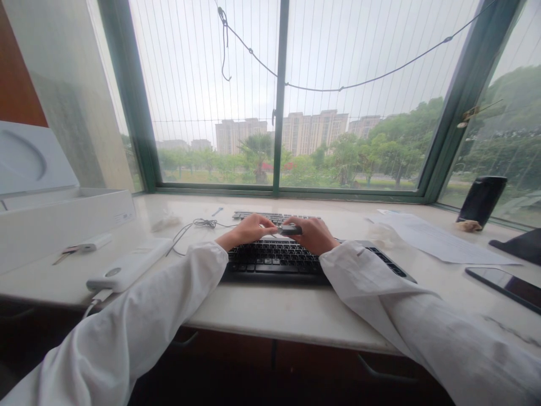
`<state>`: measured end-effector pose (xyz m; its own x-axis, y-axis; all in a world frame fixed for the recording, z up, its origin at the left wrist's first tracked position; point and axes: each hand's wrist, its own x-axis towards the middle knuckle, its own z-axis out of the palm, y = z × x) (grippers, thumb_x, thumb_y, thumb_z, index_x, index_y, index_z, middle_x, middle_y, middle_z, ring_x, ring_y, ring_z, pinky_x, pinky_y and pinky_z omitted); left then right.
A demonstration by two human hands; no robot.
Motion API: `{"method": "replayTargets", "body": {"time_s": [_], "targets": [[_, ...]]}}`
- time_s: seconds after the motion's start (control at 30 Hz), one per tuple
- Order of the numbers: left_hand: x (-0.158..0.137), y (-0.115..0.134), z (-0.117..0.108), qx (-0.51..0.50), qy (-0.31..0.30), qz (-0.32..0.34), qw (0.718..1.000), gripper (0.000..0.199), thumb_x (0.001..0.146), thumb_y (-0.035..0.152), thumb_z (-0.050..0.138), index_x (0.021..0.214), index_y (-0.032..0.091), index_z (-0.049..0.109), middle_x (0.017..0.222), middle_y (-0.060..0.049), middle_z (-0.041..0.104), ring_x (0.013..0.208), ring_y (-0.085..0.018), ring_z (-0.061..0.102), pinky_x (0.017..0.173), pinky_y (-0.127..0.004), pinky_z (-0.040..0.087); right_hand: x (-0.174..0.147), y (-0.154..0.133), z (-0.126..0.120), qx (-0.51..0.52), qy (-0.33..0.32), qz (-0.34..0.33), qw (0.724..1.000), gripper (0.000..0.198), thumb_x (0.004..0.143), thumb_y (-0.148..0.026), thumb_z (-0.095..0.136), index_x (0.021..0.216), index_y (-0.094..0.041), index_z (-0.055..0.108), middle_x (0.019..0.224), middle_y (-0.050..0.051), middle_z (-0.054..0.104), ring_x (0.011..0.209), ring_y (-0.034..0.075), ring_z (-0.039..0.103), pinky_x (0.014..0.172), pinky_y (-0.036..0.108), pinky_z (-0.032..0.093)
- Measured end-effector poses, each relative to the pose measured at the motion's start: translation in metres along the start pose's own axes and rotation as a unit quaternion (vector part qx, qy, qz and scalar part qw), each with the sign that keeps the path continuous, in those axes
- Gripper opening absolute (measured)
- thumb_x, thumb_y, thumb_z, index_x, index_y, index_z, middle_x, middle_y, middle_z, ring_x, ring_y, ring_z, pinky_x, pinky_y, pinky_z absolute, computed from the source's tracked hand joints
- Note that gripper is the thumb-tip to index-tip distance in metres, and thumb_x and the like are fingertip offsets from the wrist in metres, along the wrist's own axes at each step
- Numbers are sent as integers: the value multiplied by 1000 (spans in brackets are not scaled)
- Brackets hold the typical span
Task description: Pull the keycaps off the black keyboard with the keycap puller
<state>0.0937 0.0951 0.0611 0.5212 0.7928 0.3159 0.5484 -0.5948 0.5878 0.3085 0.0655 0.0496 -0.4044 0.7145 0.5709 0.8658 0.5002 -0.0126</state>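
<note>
Over the black keyboard (274,265), my two hands meet. My right hand (313,234) is closed around a small dark object with a lighter end (291,230), whose exact kind is too small to tell. The fingers of my left hand (250,230) are pinched together at the light end of that object. Whatever sits between the left fingertips is too small to make out. Just behind the hands lies a light-coloured keyboard (304,218), partly hidden by them. A thin dark cable (205,224) lies loosely coiled to the left of my left hand.
On the left are a white power bank (131,264) with a cable, a small white device (96,242) and an open white box (105,208). To the right lie paper sheets (443,239), a phone (507,283) and an upright dark object (482,200). A window (276,169) stands behind.
</note>
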Motion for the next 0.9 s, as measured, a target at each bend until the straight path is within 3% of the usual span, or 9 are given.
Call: {"method": "replayTargets", "body": {"time_s": [0.5,0.7,0.9], "targets": [[1,-2,0,1,14,19,1000,39,78,48,59,90,15,75,71,-4,68,61,-13,56,58,-23,40,2,-1,-6,-18,-21,-18,999,26,88,-41,52,109,-31,63,81,3,73,76,20,67,64,25,37],[5,-8,4,-3,13,49,999,38,79,49,58,89,16,75,85,-5,72,77,-17,62,72,-24,45,2,-2,-8,-27,-29,-22,999,26,88,-40,52,109,-31,63,80,2,72,76,21,67,66,26,36],[3,-5,6,11,45,74,996,37,81,44,56,91,13,74,86,-7,73,72,-16,62,66,-24,46,2,1,-8,-42,-28,-22,998,26,87,-37,51,110,-31,62,81,2,72,76,21,66,64,26,35]]}}
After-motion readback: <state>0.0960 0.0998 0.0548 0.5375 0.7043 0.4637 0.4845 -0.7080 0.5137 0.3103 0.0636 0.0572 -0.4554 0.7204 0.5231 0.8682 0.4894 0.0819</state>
